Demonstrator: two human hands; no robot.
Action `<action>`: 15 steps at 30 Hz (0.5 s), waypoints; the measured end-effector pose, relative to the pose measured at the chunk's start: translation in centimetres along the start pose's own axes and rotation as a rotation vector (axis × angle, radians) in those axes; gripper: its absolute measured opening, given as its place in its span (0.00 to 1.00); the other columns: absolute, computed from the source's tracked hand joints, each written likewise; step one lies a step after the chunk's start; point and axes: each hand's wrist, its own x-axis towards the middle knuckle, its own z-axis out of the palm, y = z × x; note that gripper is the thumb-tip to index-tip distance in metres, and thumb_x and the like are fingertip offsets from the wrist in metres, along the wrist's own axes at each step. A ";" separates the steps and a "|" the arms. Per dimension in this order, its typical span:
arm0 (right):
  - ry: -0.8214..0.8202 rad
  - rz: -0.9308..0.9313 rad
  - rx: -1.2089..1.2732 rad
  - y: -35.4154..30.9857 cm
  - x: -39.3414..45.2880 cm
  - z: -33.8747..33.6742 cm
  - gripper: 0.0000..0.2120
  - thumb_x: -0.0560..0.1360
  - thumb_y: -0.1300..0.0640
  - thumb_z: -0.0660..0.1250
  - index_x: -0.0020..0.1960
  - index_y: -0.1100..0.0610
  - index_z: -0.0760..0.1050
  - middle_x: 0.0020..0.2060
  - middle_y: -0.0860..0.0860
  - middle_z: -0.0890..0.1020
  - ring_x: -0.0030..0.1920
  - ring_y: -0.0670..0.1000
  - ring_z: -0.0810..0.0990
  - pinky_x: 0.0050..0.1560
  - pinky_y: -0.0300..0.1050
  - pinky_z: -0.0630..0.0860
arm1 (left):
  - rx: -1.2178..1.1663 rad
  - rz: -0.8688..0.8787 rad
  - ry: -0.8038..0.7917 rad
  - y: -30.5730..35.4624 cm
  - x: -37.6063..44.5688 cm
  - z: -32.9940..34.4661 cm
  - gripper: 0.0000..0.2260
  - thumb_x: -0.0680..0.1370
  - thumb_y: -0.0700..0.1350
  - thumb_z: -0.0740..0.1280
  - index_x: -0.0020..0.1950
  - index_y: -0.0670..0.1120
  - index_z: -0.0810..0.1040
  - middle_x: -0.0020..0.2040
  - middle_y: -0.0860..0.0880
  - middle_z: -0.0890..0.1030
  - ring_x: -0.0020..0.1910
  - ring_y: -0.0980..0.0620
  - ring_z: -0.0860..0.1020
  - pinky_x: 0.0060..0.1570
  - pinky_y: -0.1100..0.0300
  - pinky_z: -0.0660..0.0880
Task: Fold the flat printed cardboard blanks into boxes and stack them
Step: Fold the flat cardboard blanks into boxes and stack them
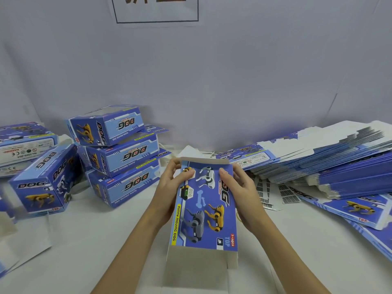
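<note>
Head view: printed blank (204, 205) held above the white table (101, 234), gripped at its edges by left hand (169, 187) and right hand (239, 189), folded boxes (118, 155) stacked left, contents unseen, flat blanks (331, 164) piled right, pale backdrop (212, 71) behind.

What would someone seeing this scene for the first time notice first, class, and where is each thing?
At centre, the left hand and right hand grip a blue printed cardboard blank showing robot dogs. To the left stands a stack of folded boxes, three high. On the right a pile of flat blanks fans out across the white table.
</note>
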 end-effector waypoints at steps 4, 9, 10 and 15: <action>-0.019 0.019 -0.024 0.0 -0.1 -0.4 0.18 0.78 0.43 0.70 0.64 0.50 0.75 0.57 0.56 0.87 0.55 0.58 0.88 0.48 0.50 0.87 | -0.002 -0.033 -0.004 0.2 0.0 0.2 0.20 0.77 0.57 0.73 0.65 0.50 0.76 0.61 0.46 0.84 0.58 0.46 0.85 0.46 0.55 0.84; -0.050 -0.030 -0.104 -0.1 -0.2 0.6 0.16 0.80 0.45 0.68 0.65 0.50 0.76 0.56 0.53 0.87 0.54 0.56 0.89 0.47 0.47 0.87 | -0.053 -0.102 0.038 1.2 0.3 -0.1 0.26 0.77 0.69 0.59 0.63 0.55 0.84 0.55 0.51 0.88 0.52 0.55 0.87 0.39 0.64 0.82; -0.052 -0.028 -0.107 -0.1 -0.2 0.9 0.16 0.81 0.45 0.67 0.65 0.50 0.75 0.56 0.53 0.87 0.54 0.55 0.89 0.47 0.47 0.87 | -0.035 -0.093 0.056 1.1 0.6 -0.2 0.21 0.79 0.66 0.61 0.61 0.55 0.84 0.52 0.55 0.88 0.49 0.58 0.87 0.37 0.66 0.81; -0.074 -0.022 -0.147 -0.3 -0.7 1.6 0.16 0.82 0.45 0.63 0.67 0.49 0.72 0.55 0.51 0.87 0.53 0.52 0.89 0.45 0.42 0.85 | 0.067 -0.087 0.120 0.5 1.3 -0.8 0.07 0.83 0.53 0.66 0.54 0.56 0.84 0.44 0.60 0.88 0.45 0.62 0.85 0.38 0.69 0.80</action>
